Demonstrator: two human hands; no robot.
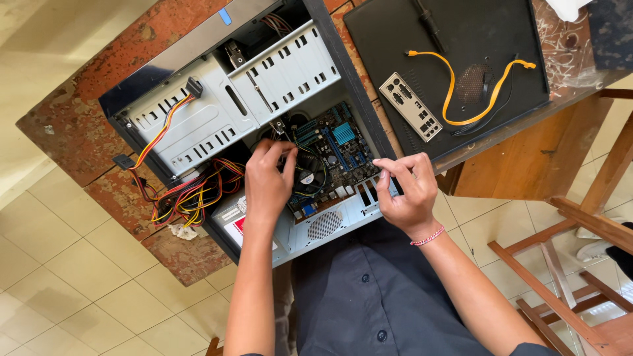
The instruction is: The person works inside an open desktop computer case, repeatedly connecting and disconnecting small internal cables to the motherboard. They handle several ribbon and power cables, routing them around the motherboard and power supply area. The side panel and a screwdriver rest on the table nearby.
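An open desktop computer case (198, 46) lies on its side on a worn wooden table (72, 125). Inside it sits a motherboard (343, 142) with a round black cooler fan (308, 175). My left hand (267, 181) reaches into the case, its fingertips pinched together at the fan's upper left edge near some small cables. My right hand (409, 188) rests on the case's rear edge, thumb and forefinger pinched at the motherboard's right side. Whether either hand holds a small part I cannot tell. A red thread bracelet is on my right wrist.
A bundle of red, yellow and black wires (188, 194) hangs out at the case's left. The black side panel (501, 33) lies on the table at right, carrying a silver port shield (411, 105) and an orange flat cable (461, 99). Wooden chair frames (573, 264) stand at right.
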